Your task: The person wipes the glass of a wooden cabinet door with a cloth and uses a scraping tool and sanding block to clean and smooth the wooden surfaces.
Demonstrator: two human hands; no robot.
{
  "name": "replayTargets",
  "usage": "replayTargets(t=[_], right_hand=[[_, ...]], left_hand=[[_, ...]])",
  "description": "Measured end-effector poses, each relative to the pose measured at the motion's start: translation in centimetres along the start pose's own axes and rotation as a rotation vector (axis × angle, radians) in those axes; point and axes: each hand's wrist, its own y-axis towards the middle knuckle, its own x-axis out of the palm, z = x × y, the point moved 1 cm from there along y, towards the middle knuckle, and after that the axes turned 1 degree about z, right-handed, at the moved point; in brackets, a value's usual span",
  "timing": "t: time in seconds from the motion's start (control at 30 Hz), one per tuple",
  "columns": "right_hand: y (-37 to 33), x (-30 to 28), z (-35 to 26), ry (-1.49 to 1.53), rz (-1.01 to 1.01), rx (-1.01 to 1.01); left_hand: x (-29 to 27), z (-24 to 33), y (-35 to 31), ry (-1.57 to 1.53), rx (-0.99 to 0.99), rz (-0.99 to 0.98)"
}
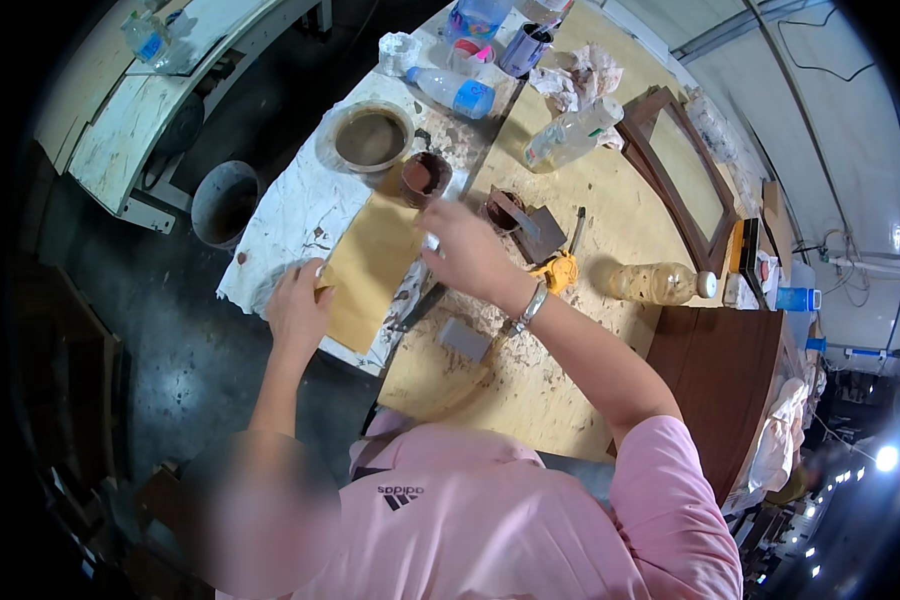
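Observation:
A tan paper-like sheet lies lengthwise over a white cloth on the table in front of me. My left hand pinches its left edge between thumb and fingers. At its upper right edge, the curled fingers of my right hand grip the sheet, though the fingertips are partly hidden. Just beyond my right hand stands a small brown-stained cup. A round bowl of murky liquid sits past the sheet's far end.
Right of my hands are a dark scraper plate, a yellow tool and a grey block. Plastic bottles stand or lie farther off, beside a brown wooden frame. A bucket is on the floor at left.

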Motion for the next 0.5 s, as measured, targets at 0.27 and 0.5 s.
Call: replayTargets(t=[0.27, 0.5], right_hand=[[-3.4, 3.4, 1.0, -0.097, -0.136, -0.133], [-4.5, 3.6, 1.6, -0.072, -0.089, -0.159]], left_hand=[[0.4, 0.7, 0.3, -0.049, -0.069, -0.055], [-0.6, 1.2, -0.2, 0.167, 0.115, 0.022]])
